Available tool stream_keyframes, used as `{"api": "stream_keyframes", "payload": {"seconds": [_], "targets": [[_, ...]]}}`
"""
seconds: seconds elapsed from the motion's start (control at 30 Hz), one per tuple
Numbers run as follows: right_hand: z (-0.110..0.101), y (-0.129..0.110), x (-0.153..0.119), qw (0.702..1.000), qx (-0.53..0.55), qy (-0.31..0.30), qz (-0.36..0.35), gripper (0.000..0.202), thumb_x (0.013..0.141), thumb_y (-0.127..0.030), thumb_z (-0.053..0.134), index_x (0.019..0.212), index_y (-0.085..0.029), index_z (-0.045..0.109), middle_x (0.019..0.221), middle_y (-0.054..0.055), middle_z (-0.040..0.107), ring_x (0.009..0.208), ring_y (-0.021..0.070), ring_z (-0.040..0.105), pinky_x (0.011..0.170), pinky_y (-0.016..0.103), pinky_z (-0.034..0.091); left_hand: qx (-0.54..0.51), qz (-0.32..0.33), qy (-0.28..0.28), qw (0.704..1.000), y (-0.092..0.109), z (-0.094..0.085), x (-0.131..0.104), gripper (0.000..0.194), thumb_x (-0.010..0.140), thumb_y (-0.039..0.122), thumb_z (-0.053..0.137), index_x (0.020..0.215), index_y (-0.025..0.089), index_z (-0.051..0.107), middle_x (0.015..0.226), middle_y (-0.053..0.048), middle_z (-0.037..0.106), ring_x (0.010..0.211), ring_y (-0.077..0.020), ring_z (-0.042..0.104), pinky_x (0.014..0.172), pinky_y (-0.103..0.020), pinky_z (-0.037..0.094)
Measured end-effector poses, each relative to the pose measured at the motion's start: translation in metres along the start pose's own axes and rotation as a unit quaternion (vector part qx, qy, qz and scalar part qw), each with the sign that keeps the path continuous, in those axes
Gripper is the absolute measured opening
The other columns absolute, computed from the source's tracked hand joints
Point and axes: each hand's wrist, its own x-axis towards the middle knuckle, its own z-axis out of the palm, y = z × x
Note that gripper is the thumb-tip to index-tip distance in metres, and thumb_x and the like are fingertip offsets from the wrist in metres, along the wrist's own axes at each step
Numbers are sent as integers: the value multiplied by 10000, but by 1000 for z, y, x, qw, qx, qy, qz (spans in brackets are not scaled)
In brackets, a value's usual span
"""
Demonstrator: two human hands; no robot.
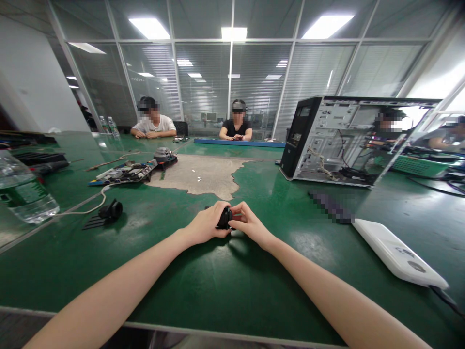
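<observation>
Green table [203,295], black part [222,221], glass wall [203,63] beyond

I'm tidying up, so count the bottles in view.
3: one near bottle at left; a second bottle and third bottle together at the far left. Others may be hidden behind the case.

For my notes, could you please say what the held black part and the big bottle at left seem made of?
Black part: probably smooth plastic, from its dark, slight sheen, though metal is possible. Big bottle: likely clear, glossy plastic, see-through with highlights.
</observation>
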Motion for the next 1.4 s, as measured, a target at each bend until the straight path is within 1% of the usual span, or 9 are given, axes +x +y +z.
{"api": "stream_keyframes", "payload": {"seconds": [0.17,0.3,0.5,0.7,0.83,1.0,1.2,1.3,1.4], "targets": [[1,1,-1,1000,1,4,-8,198,704,-299,564,804,-211,418,844,-18,505,741,112,535,690,282,431,1,-4,3,1000,2,-1,0,536,654,347,577,1105,222,317,1089,-61,448,931,-217,516,751,-342,432],[1,2,-1,1000,-9,9,-7,238,687,-299,582,849,-218,427,886,-10,493,770,115,531,701,283,438,-4,-9,0,1000,3,-1,1,540,653,341,581,1110,229,316,1090,-58,450,938,-217,515,764,-349,428],[0,1,0,999,-26,22,23,306,692,-295,576,946,-199,435,935,23,485,772,117,534,741,313,426,3,1,1,1000,1,-1,1,553,656,346,580,1122,224,307,1108,-60,442,946,-217,509,767,-345,433],[0,-2,-1,1000,-10,0,5,269,660,-261,611,857,-207,436,898,2,504,820,134,534,752,315,424,10,6,2,1000,0,0,0,545,652,324,578,1112,213,307,1081,-60,451,921,-215,516,740,-341,436],[1,1,0,1000,2,3,-8,213,690,-298,581,808,-207,428,838,-15,509,756,116,536,707,291,436,1,0,5,1000,1,0,0,531,655,340,578,1103,217,322,1079,-62,451,922,-215,515,744,-342,430],[0,3,1,1000,-5,2,-15,211,701,-297,572,832,-210,431,876,-11,499,762,111,539,696,279,441,-4,-4,3,1000,2,-1,0,528,655,336,578,1103,219,323,1078,-60,454,928,-216,515,752,-345,428],[0,3,1,999,-23,26,16,313,687,-313,583,941,-202,439,931,20,502,783,121,538,739,315,443,-12,-9,0,1000,3,-2,0,555,645,315,585,1122,234,313,1106,-56,444,962,-218,500,783,-347,419],[-1,2,1,999,-25,15,18,292,688,-296,583,930,-198,451,929,20,511,810,130,538,764,327,435,-10,-10,-2,1000,3,-2,0,544,646,319,583,1113,231,321,1097,-55,446,954,-218,502,770,-342,422],[0,1,0,1000,-13,0,0,289,653,-247,619,875,-207,438,909,1,512,847,139,537,765,319,434,-5,-8,-4,1000,2,-1,0,539,646,321,581,1108,227,320,1083,-54,451,935,-217,510,746,-338,428]]}}
